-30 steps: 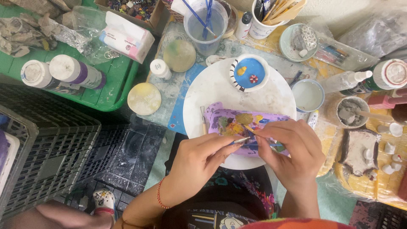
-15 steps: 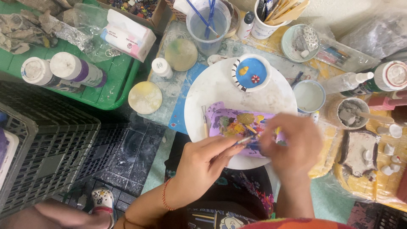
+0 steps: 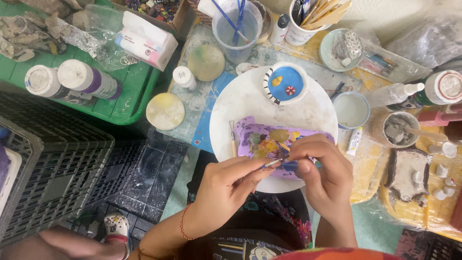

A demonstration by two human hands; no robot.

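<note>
My left hand (image 3: pixel 226 185) pinches a thin paintbrush (image 3: pixel 272 163) whose tip points at my right hand (image 3: pixel 320 168). My right hand is curled around a small piece that its fingers mostly hide. Both hands hover over a purple palette (image 3: pixel 250 137) smeared with yellow and green paint. The palette lies on a round white board (image 3: pixel 240 101). At the board's far side sits a small blue dish (image 3: pixel 286 83) with a striped rim. A red thread bracelet circles my left wrist.
A clear cup of water with brushes (image 3: pixel 238 29) and a mug of wooden sticks (image 3: pixel 308 21) stand at the back. Paint bottles (image 3: pixel 86 79) lie on a green tray (image 3: pixel 130 98) to the left. A black crate (image 3: pixel 53 168) is below them. Small clay pieces (image 3: pixel 409 173) lie on the right.
My right hand has shifted a little over the palette and turned the small piece. The brush tip stays against it. My left hand has barely moved.
</note>
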